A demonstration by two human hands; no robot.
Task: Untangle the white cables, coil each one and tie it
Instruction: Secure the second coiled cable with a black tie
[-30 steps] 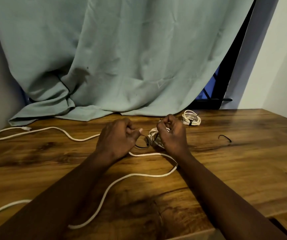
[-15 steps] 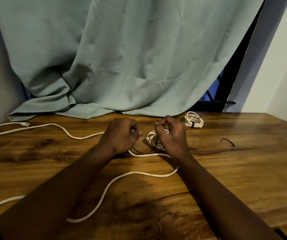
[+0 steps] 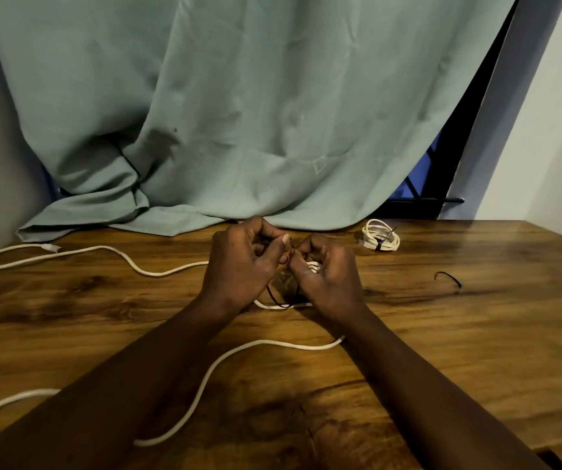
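My right hand (image 3: 327, 276) grips a small coil of white cable (image 3: 313, 266), mostly hidden inside its curled fingers. My left hand (image 3: 244, 266) is close beside it, fingers curled, pinching an end of a thin black tie (image 3: 278, 301) that loops down below both hands. A long loose white cable (image 3: 211, 371) snakes across the wooden table (image 3: 459, 351) from the far left, under my forearms, to the near left edge. A finished white coil bound with a black tie (image 3: 380, 239) lies at the back right.
A spare black tie (image 3: 449, 278) lies on the table to the right of my hands. A pale green curtain (image 3: 239, 113) hangs behind and bunches on the table's back edge. A wall stands at the right.
My two hands have come closer together and lifted slightly, thumbs nearly touching. The coil is now more hidden in my right hand, and the black tie loop hangs below.
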